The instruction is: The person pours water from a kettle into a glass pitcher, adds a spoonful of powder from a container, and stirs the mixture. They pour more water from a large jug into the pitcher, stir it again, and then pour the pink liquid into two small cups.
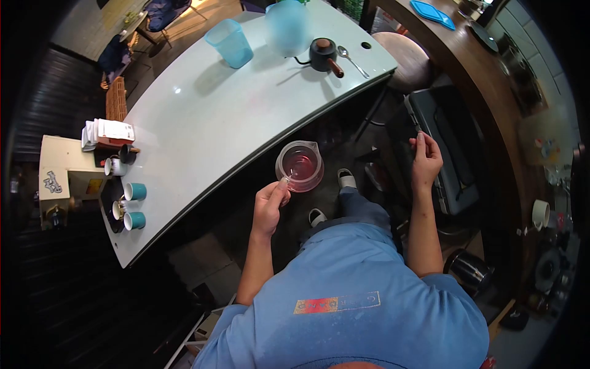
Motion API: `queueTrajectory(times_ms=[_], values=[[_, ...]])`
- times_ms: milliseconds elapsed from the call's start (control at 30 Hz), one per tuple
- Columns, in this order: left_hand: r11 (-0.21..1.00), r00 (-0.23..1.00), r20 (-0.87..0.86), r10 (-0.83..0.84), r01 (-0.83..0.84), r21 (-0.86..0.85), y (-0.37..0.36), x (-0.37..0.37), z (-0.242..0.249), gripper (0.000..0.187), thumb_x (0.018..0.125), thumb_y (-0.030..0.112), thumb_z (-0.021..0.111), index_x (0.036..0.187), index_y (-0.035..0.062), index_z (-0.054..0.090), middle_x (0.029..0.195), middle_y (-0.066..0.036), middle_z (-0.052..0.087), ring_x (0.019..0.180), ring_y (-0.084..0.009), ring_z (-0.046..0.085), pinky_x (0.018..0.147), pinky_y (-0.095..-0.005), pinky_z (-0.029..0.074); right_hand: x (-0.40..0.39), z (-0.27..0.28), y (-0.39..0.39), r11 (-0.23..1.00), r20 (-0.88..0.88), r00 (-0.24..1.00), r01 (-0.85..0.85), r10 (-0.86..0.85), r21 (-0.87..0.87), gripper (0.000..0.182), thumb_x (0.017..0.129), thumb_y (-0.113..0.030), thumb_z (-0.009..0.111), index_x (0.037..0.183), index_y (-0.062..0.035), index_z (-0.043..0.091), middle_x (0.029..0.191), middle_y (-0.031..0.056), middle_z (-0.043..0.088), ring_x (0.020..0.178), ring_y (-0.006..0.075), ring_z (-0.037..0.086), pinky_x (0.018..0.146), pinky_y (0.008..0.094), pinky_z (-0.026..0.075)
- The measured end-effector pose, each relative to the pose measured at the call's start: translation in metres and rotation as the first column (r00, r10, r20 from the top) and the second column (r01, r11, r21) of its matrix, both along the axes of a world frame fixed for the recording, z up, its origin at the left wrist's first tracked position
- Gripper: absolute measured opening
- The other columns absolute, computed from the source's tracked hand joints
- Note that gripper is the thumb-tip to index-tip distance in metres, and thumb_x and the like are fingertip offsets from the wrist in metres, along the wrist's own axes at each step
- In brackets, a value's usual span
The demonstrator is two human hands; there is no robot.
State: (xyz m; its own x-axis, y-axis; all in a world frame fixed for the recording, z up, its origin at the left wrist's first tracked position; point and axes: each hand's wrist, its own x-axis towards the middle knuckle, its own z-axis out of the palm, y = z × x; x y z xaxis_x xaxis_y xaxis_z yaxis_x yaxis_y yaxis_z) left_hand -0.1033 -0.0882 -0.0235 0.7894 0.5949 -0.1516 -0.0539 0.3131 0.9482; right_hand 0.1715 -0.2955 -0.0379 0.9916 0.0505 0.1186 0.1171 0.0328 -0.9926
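Clamps clear jug (301, 165) in left hand (268, 208), just ahead and rightward of knuckles, with spout outward. Holds right hand (426, 163) well apart, with closure impossible to tell

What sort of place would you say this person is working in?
Probably a small café or a drinks counter: a long white counter holds a dark side-handled pot beside a spoon, teal cups stand at its far end, and a table setting shows beyond.

Dressed in a blue cloth T-shirt (344, 277) with short sleeves (447, 288) and a red and gold letter print (337, 302), dark blue pants (364, 206) and white-and-dark shoes (347, 179).
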Motion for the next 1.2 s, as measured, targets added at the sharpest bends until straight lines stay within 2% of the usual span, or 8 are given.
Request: queueTrajectory(times_ms=[100,233,433,567,700,933,1033,1200], values=[[0.998,0.998,0.041,-0.056,0.056,0.015,-0.005,0.004,0.001,0.038,0.097,0.026,0.051,0.063,0.0075,0.05,0.06,0.005,0.043,0.056,-0.004,0.034,0.052,-0.0224,0.026,0.005,0.004,-0.041,0.991,-0.042,0.995,0.084,-0.089,-0.108,0.022,0.093,-0.016,0.059,0.104,0.0024,0.063,0.087,0.0053,0.066,0.076,0.0087,0.063,0.072,0.0211,0.049],[0.994,0.994,0.028,-0.107,0.106,0.03,-0.018,0.02,0.009,0.038,0.097,0.025,0.051,0.063,0.0075,0.049,0.06,0.005,0.042,0.056,-0.0038,0.034,0.052,-0.0221,0.026,0.011,0.032,-0.068,0.973,0.136,0.966,0.228,-0.221,-0.038,0.021,0.093,-0.014,0.058,0.106,0.0017,0.063,0.088,0.0044,0.067,0.075,0.0066,0.06,0.071,0.0208,0.049],[0.988,0.988,0.048,-0.144,0.141,0.06,-0.044,0.067,0.02,0.037,0.098,0.026,0.049,0.066,0.0063,0.051,0.059,0.005,0.042,0.054,-0.0036,0.033,0.051,-0.0221,0.024,0.05,0.075,-0.123,0.928,0.169,0.913,0.371,-0.372,0.039,0.02,0.091,-0.009,0.059,0.109,-0.0005,0.063,0.098,0.0047,0.065,0.083,0.0078,0.059,0.075,0.0217,0.048],[0.977,0.98,0.016,-0.2,0.199,0.078,-0.071,0.111,0.033,0.037,0.098,0.027,0.046,0.067,0.0069,0.047,0.065,-0.001,0.046,0.06,-0.0093,0.04,0.056,-0.0249,0.032,0.095,0.126,-0.183,0.807,0.545,0.618,0.552,-0.566,0.212,0.033,0.091,-0.01,0.059,0.12,0.0036,0.051,0.108,0.0091,0.058,0.097,0.0131,0.056,0.085,0.0242,0.045],[0.97,0.975,0.018,-0.221,0.218,0.107,-0.105,0.166,0.052,0.04,0.099,0.029,0.044,0.065,0.0072,0.044,0.064,-0.002,0.043,0.06,-0.0113,0.039,0.056,-0.0258,0.03,0.144,0.18,-0.243,0.749,0.544,0.54,0.592,-0.642,0.297,0.048,0.091,-0.019,0.061,0.126,0.0086,0.041,0.116,0.0143,0.053,0.107,0.0168,0.051,0.093,0.029,0.041],[0.938,0.92,0.199,-0.337,0.31,0.155,-0.151,0.259,0.084,0.041,0.099,0.028,0.043,0.063,0.0095,0.037,0.061,0.0,0.033,0.06,-0.0129,0.036,0.057,-0.0267,0.029,0.223,0.221,-0.289,0.898,0.438,0.786,0.351,-0.436,0.266,0.065,0.092,-0.042,0.054,0.127,0.0115,0.041,0.128,0.0173,0.049,0.119,0.0206,0.046,0.102,0.0317,0.032],[0.91,0.9,0.169,-0.403,0.373,0.18,-0.16,0.291,0.105,0.041,0.099,0.029,0.044,0.063,0.0097,0.038,0.061,0.001,0.033,0.061,-0.0127,0.035,0.057,-0.027,0.029,0.237,0.24,-0.288,0.877,0.334,0.825,0.352,-0.456,0.328,0.064,0.091,-0.052,0.051,0.124,0.0036,0.049,0.122,0.0115,0.054,0.113,0.0219,0.049,0.098,0.0342,0.036],[0.852,0.819,0.238,-0.522,0.492,0.179,-0.16,0.348,0.125,0.037,0.098,0.03,0.048,0.068,0.0085,0.045,0.062,0.003,0.038,0.058,-0.009,0.036,0.054,-0.0242,0.03,0.273,0.245,-0.313,0.838,0.284,0.829,0.342,-0.482,0.425,0.063,0.087,-0.053,0.054,0.116,0.0027,0.054,0.114,0.0124,0.057,0.107,0.0227,0.052,0.095,0.0359,0.039]])
